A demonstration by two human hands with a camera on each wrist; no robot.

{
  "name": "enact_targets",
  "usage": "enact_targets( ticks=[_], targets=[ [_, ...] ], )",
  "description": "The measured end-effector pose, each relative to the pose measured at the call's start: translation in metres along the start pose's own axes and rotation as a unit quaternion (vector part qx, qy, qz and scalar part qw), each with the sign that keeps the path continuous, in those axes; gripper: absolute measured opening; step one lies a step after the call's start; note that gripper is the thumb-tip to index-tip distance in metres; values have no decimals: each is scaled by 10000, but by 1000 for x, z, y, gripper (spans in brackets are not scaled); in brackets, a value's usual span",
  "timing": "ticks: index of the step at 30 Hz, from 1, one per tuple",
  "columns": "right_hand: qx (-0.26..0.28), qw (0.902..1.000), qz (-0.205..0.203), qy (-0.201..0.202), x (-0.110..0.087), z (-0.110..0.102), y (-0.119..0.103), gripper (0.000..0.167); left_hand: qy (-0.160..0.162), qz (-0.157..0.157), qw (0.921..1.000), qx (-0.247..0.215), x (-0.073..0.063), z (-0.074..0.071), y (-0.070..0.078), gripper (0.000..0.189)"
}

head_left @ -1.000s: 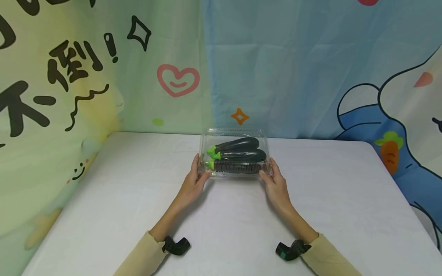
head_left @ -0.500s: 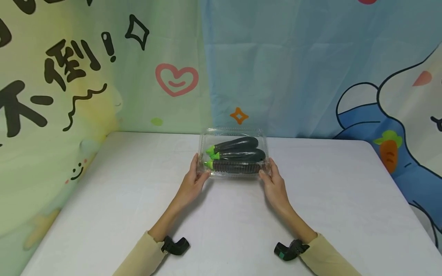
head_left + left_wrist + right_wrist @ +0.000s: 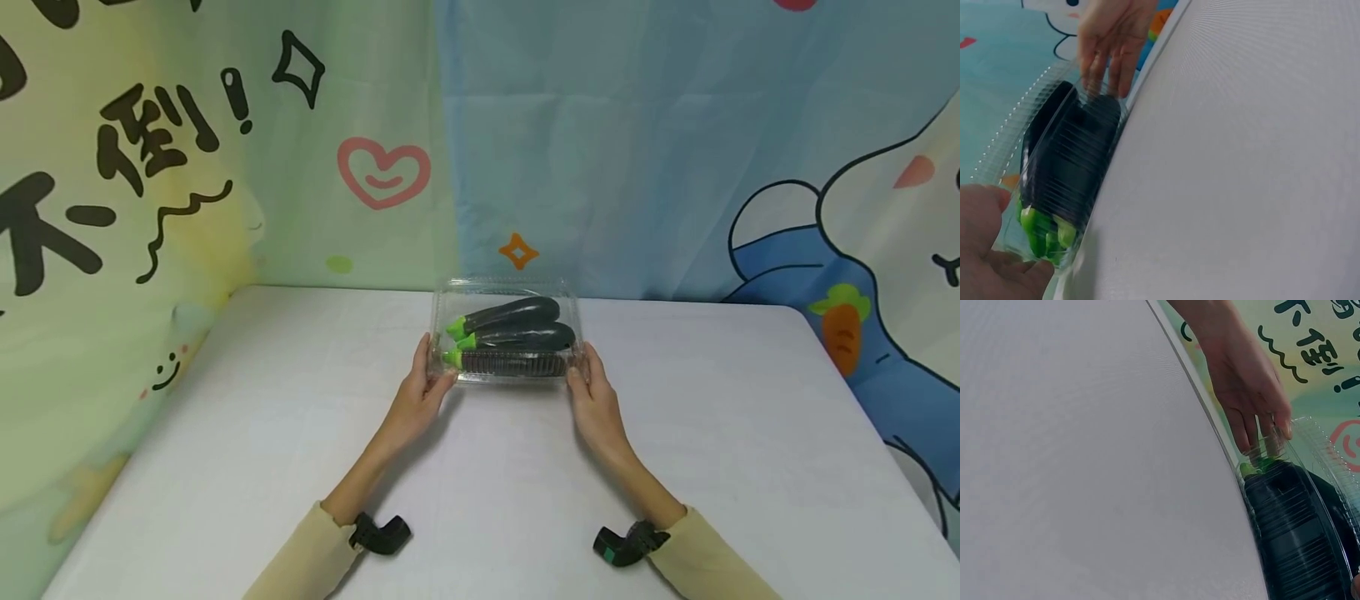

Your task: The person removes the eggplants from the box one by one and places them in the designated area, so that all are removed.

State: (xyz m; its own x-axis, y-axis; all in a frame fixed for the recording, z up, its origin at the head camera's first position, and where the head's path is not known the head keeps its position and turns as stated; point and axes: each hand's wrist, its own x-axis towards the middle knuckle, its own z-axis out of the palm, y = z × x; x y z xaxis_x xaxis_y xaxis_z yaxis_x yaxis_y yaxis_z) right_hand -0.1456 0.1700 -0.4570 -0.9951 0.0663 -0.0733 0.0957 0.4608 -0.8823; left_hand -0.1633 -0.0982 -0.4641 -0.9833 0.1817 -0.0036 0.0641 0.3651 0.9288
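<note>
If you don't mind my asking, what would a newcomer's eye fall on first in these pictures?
Most likely the dark eggplants with bright green stems, inside a clear plastic box near the far edge of a white table. The left hand and right hand hold it, one on each side. Behind, a colourful backdrop shows a pink heart, left of centre.

The clamshell box [image 3: 507, 286] sits between the left fingers [image 3: 422, 358] and right fingers [image 3: 596, 363], touching both; in it three eggplants [image 3: 527, 337] lie one behind another, stems toward the left fingers; the desk [image 3: 502, 483] spreads before and beside the fingers, the backdrop cloth [image 3: 570, 158] behind them
</note>
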Motion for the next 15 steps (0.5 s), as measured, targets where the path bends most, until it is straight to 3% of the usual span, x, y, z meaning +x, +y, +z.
enact_targets(
  ticks=[15],
  targets=[
    [7, 10000, -14, -73, -2, 1, -1, 60, 227, -33, 9994, 269, 0, 4, 2, 66]
  ],
)
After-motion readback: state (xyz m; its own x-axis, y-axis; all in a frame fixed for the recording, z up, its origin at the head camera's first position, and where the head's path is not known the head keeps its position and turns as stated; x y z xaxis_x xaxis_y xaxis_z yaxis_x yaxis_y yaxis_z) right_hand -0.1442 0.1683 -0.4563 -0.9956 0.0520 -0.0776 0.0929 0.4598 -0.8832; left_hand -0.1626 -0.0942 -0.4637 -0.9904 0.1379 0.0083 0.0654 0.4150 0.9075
